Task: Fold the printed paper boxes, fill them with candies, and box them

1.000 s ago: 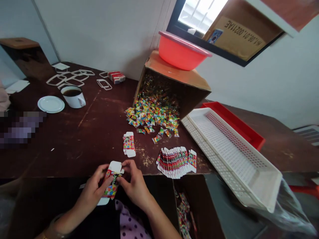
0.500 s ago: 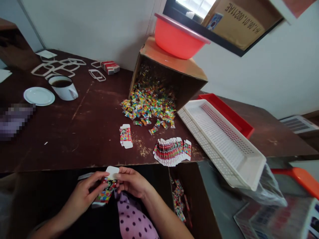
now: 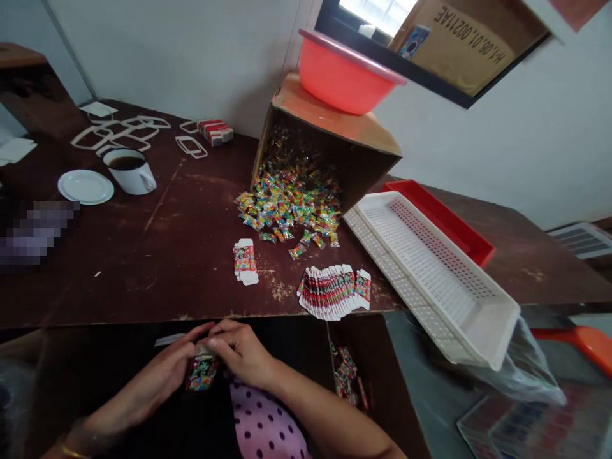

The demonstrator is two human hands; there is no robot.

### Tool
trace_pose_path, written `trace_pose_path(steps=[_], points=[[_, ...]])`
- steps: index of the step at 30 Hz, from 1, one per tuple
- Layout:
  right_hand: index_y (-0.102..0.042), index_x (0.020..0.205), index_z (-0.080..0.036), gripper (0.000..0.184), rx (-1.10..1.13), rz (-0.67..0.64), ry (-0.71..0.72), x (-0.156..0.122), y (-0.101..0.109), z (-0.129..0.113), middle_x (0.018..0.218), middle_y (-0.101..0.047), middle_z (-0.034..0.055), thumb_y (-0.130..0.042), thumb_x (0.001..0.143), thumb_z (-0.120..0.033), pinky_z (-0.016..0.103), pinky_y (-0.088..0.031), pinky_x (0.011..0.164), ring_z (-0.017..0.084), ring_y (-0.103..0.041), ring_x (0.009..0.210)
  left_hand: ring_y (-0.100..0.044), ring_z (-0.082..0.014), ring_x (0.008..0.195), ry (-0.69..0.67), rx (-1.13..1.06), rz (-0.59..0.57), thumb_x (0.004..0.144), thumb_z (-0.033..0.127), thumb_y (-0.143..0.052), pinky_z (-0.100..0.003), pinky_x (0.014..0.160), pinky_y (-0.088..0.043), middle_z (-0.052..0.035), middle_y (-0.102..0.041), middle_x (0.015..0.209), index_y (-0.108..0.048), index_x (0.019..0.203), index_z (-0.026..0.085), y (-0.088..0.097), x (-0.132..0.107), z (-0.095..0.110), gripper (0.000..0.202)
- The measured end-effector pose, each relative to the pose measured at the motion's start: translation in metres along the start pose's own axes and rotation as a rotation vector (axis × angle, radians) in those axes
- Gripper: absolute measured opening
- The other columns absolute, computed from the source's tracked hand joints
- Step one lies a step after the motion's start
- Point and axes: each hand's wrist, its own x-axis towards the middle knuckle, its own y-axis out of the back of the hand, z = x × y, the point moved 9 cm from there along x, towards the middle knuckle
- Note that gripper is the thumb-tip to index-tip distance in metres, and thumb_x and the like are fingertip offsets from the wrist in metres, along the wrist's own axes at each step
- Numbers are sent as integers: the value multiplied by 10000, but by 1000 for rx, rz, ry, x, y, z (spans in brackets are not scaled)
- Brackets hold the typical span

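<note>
A small printed candy box is held low, below the table's front edge. My left hand grips it from the left side, fingers closed along it. Over its top end my right hand is closed, thumb and fingers pressing the box's white flap, which is mostly hidden. On the table just beyond my hands lie a short stack of flat printed boxes and a fanned row of more flat boxes. Behind them, wrapped candies spill out of a cardboard carton lying on its side.
A red basin sits on the carton. To the right, a white perforated basket overhangs the table edge beside a red tray. A mug and saucer stand left. Below is an open carton with filled packs.
My right hand has turned over the top of the box, and the raised white flap is now mostly covered. My left hand still holds the box. The view has shifted slightly.
</note>
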Motion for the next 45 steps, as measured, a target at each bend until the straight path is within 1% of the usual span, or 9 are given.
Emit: trace_pose_path(steps=[5, 15, 19, 24, 27, 30, 33, 39, 45], points=[[-774, 992, -216, 237, -48, 83, -98, -1, 4, 18, 828, -687, 30, -623, 906, -376, 232, -493, 701, 131, -622, 753, -492, -301, 1361, -12, 3, -55, 850, 420, -601, -455, 1145, -354, -42, -671, 1368, -702, 1207, 296, -5, -5, 7, 391], [-650, 1237, -230, 343, -482, -218, 325, -17, -13, -20, 1169, -635, 63, -590, 926, -361, 296, -452, 975, 161, -581, 1078, -607, -298, 1233, -184, 540, -69, 809, 341, -711, -434, 1093, -402, -79, -715, 1284, -474, 1446, 308, -8, -9, 39, 680], [-703, 1139, -293, 281, -592, 66, 159, 27, 74, -16, 1146, -664, 14, -684, 867, -359, 270, -451, 989, 159, -608, 1087, -713, -272, 980, -300, 745, -25, 731, 272, -756, -349, 965, -513, -25, -791, 1042, -554, 1388, 341, -9, -10, 61, 691], [-538, 1318, -25, 427, -796, 624, -219, 53, 203, 19, 1388, -473, 289, -474, 980, -279, 544, -286, 1107, 340, -429, 1333, -672, -402, 1108, -211, 971, 40, 547, 351, -855, -398, 993, -511, -45, -804, 1105, -831, 930, 380, 23, -15, 78, 386], [-480, 1355, 22, 609, -831, 644, -275, 31, 179, 45, 1417, -434, 331, -626, 894, -349, 576, -268, 1122, 400, -361, 1378, -699, -426, 1035, -221, 890, 169, 462, 415, -892, -421, 953, -546, -55, -830, 979, -844, 792, 352, 41, -17, 98, 339], [-373, 1469, -98, 731, -859, 531, -136, -9, 116, 59, 1509, -379, 234, -660, 859, -381, 614, -260, 1143, 380, -288, 1433, -731, -335, 976, -258, 525, 322, 594, 493, -852, -352, 823, -604, -26, -813, 1027, -724, 1153, 341, 52, -13, 111, 594], [-438, 1428, -180, 494, -732, 456, 32, -49, 79, 54, 1448, -477, 171, -501, 943, -251, 583, -322, 1129, 309, -377, 1398, -741, -251, 955, -212, 166, 296, 724, 437, -804, -288, 806, -602, -37, -799, 1051, -649, 1203, 274, 43, 0, 99, 529], [-469, 1282, -241, 334, -57, 380, -7, -42, 72, 7, 1012, -684, 43, -529, 954, -245, 308, -549, 837, 157, -678, 895, -720, -297, 980, -147, 181, 77, 829, 360, -725, -391, 724, -634, -67, -764, 1064, -631, 1172, 230, -16, 17, 68, 380], [-597, 1004, -210, 130, -233, 397, 25, 8, 99, -31, 973, -658, 32, -637, 880, -208, 275, -505, 836, 153, -637, 896, -689, -306, 1043, -116, 205, -122, 798, 314, -758, -387, 844, -588, -85, -713, 1246, -596, 1283, 237, -42, 11, 41, 517]])
